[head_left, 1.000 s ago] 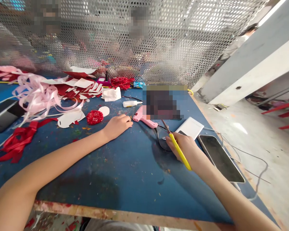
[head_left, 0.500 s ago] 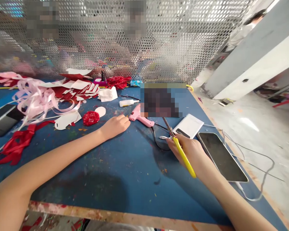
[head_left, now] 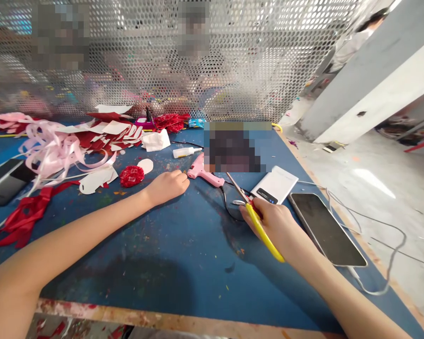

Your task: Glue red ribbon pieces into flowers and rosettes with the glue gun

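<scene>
My right hand (head_left: pixel 277 226) grips a pair of scissors with yellow handles (head_left: pixel 263 231); the blades point up and to the left, toward a pink glue gun (head_left: pixel 205 172). Curled into a loose fist, my left hand (head_left: pixel 167 186) rests on the blue table (head_left: pixel 183 254) just left of the glue gun, with nothing visible in it. A red ribbon rosette (head_left: pixel 131 176) lies to the left of that hand.
A dark phone (head_left: pixel 327 229) with a cable and a white power bank (head_left: pixel 275 184) lie right of my right hand. Pink and red ribbons (head_left: pixel 53 150), white paper pieces and a small glue bottle (head_left: pixel 185 151) litter the back left. A perforated metal screen (head_left: pixel 198 61) closes the far side.
The right hand with the scissors has shifted slightly left and the blades have tilted further left. The left hand has stayed put.
</scene>
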